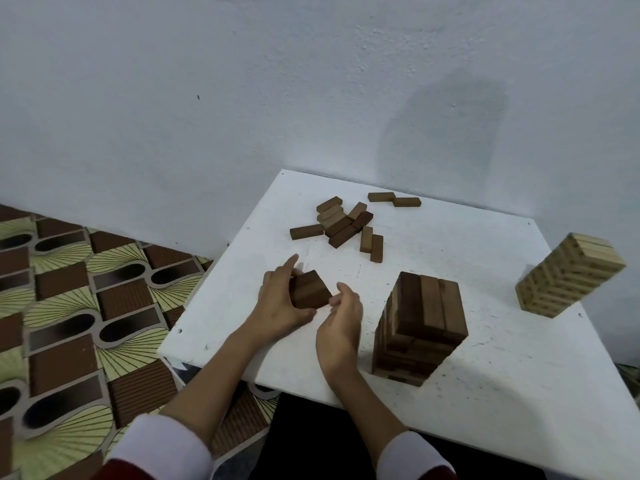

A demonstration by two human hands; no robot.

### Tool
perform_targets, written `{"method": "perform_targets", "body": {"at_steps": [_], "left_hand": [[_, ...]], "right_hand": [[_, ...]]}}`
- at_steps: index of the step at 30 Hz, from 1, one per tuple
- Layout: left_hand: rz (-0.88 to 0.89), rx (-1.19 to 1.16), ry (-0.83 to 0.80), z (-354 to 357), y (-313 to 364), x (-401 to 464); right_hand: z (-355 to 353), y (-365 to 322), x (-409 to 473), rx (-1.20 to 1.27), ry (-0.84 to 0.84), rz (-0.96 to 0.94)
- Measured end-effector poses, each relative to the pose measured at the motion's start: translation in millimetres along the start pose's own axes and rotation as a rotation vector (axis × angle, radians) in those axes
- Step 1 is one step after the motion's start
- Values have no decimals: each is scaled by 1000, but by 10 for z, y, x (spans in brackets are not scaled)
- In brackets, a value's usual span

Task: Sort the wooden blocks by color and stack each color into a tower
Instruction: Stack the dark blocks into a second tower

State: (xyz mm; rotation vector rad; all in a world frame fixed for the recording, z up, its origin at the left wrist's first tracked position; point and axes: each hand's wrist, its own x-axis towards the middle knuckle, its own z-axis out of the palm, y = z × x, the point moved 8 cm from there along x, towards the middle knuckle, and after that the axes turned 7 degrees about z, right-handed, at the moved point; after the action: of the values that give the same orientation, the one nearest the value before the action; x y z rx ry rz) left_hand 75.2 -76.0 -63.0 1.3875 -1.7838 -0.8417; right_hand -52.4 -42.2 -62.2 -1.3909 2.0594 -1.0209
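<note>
Dark blocks (309, 289), a small bundle lying side by side, gripped by the left hand (277, 299), with the right hand (341, 315) curled at their near corner. Dark tower (420, 323) stands just right of both hands on the desk (485, 244), nearer the right hand; its top row's long axis runs away from the person.

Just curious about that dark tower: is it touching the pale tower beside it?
Apart. The head view shows bare white table between the dark tower and the pale tower, a plain gap with nothing bridging it.
</note>
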Motion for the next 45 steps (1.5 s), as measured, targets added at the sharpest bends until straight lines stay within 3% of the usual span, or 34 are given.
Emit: {"method": "perform_targets", "body": {"at_steps": [5,13,21,31,45], "left_hand": [[90,-61,-212,-7,-52,61],[129,-60,-159,20,-110,35],[124,-25,-142,30,-164,53],[137,-50,-148,36,-164,56],[138,-21,-156,49,-211,77]], "right_hand": [[-29,70,-18,175,-36,107],[-4,86,-39,363,-131,88],[73,118,-6,240,-109,75],[22,69,-31,295,-165,76],[63,52,-13,181,-163,74]]}}
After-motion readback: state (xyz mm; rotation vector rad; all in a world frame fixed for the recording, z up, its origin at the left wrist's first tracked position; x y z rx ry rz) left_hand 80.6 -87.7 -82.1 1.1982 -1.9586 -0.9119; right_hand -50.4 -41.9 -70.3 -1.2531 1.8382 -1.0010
